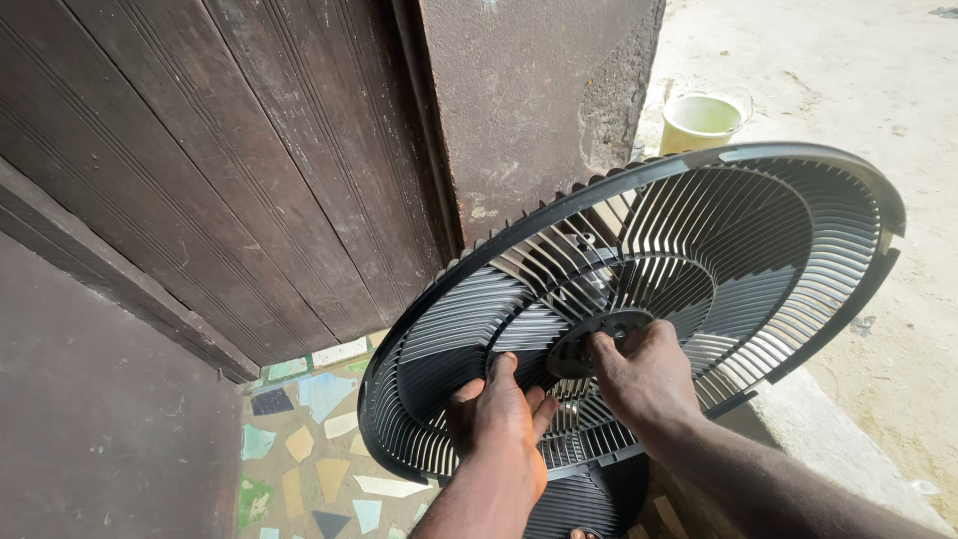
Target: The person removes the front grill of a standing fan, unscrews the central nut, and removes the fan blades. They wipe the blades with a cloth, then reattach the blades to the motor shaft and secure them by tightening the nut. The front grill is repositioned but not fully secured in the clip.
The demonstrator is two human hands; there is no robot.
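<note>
While the black fan guard (pixel 639 299) is tilted on edge before the wooden door (pixel 200 170), you carry it by two grips only. Your left hand (pixel 496 414) has its fingers curled through the ribs, left of the hub (pixel 597 339). Your right hand (pixel 644 374) pinches the hub rim. Thin ribs may flex; the guard could twist loose and strike the yellow-green cup (pixel 701 122) beyond your fingers.
</note>
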